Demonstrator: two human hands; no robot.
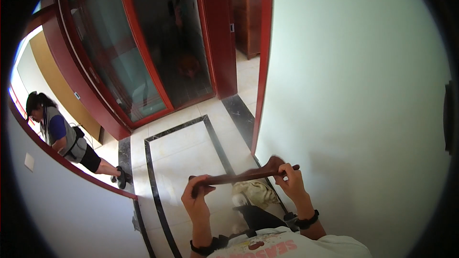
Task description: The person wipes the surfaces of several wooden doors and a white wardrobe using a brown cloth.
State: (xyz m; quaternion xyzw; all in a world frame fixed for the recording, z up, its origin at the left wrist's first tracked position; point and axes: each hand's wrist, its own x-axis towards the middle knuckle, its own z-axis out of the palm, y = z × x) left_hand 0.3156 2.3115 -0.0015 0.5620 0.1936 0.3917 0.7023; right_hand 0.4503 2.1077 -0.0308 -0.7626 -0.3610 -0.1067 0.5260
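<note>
Both forearms rise from the lower edge of the frame, each with a dark band at the wrist. The left hand (198, 199) is raised with its fingers curled tight around the left end of a slim dark brown stick (244, 177). The right hand (287, 177) sits a little higher and further right, its fingers closed over the stick near the other end, with a short tip poking out past the knuckles. So both hands hold firmly onto the same thing, one at each end.

There is one stick. It lies in the lower middle of the frame, its long axis running nearly level from left to right and climbing slightly toward the right, where it points at the pale green wall (354, 91). What kind of handle or tool it is cannot be told.

Below the stick, between the two hands, a crumpled pale cloth (256, 192) shows against the cream tiled floor (184, 150), which carries a dark inlaid border. Two red-framed glass door panels (119, 62) fill the upper left of the frame. At the far left, one other person (62, 136) in a grey vest and blue sleeves stands bent forward, well apart from the hands.
</note>
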